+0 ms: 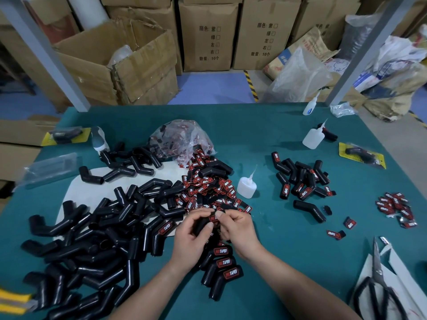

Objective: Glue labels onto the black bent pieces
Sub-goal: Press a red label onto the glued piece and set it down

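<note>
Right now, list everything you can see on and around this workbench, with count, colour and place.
bent pieces: many, black, heaped at left
labels: many, red and black, piled at centre
bag: one, clear, behind the labels
glue bottles: three, whitish, centre and far right
labelled pieces: a pile, black, right of centre
loose labels: small pile, red and black, right edge
scissors: one, black-handled, near right
boxes: several, brown, behind the table
left hand: grip on held piece
right hand: grip on the same piece

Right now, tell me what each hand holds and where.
The left hand grips a black bent piece around its tube; the right hand pinches the label at that piece's upper end.
</note>
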The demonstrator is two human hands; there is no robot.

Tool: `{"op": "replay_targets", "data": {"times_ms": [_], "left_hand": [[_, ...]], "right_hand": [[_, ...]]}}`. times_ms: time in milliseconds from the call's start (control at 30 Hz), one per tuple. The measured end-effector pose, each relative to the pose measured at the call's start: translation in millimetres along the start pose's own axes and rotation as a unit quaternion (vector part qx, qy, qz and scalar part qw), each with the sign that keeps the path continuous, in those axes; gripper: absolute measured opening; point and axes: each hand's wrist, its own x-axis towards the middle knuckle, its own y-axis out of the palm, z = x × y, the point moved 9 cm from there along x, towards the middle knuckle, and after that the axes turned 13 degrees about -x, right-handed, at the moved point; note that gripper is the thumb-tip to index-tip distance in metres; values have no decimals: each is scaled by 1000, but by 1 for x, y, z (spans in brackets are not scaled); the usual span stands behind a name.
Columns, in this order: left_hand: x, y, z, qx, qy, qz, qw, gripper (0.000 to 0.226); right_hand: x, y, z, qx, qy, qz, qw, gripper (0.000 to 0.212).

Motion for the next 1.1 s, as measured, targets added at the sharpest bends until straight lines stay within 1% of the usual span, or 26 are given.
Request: {"op": "replay_targets", "data": {"times_ms": [67, 133, 267, 400, 467, 600, 700, 767, 800, 867, 967, 1000, 1033, 1100], "left_hand": [[1, 0, -1, 44, 23, 3, 999, 20], [2, -1, -2, 65, 35, 0, 997, 18], [3, -7, 1, 60, 27, -17, 998, 18], [4, -8, 2, 49, 11, -29, 998, 16], [4, -7, 0, 47, 13, -30, 998, 14], [3, -8, 1, 59, 14, -30, 998, 15], [4, -9, 1, 68, 16, -36, 997, 14], [4, -10, -2, 66, 24, -42, 997, 9], [3, -10, -3, 64, 26, -44, 997, 10], [3, -9, -3, 59, 25, -44, 997, 11], [2, -9, -4, 51, 24, -47, 997, 11], [3, -10, -5, 49, 26, -48, 997, 10], [3, -11, -5, 47, 28, -50, 997, 10], [3, -14, -6, 39, 32, -55, 997, 10]], "right_hand": [[1, 0, -1, 1, -1, 2, 1000, 46], [1, 0, -2, 8, -10, 12, 1000, 47], [3, 8, -7, 92, 5, 65, 994, 59], [3, 10, -6, 95, -16, 80, 992, 80], [2, 8, -5, 93, -26, 74, 993, 83], [2, 8, -3, 85, -29, 68, 994, 71], [-1, 7, 3, 12, -53, 52, 997, 46], [-3, 7, 8, -30, -71, 42, 996, 35], [-4, 7, 10, -32, -71, 40, 996, 32], [-5, 7, 11, -24, -68, 38, 997, 33], [-8, 6, 14, -26, -85, 37, 995, 43], [-8, 6, 16, -30, -93, 37, 995, 43], [-9, 6, 16, -30, -97, 34, 994, 38], [-9, 3, 15, -3, -83, 16, 996, 15]]}}
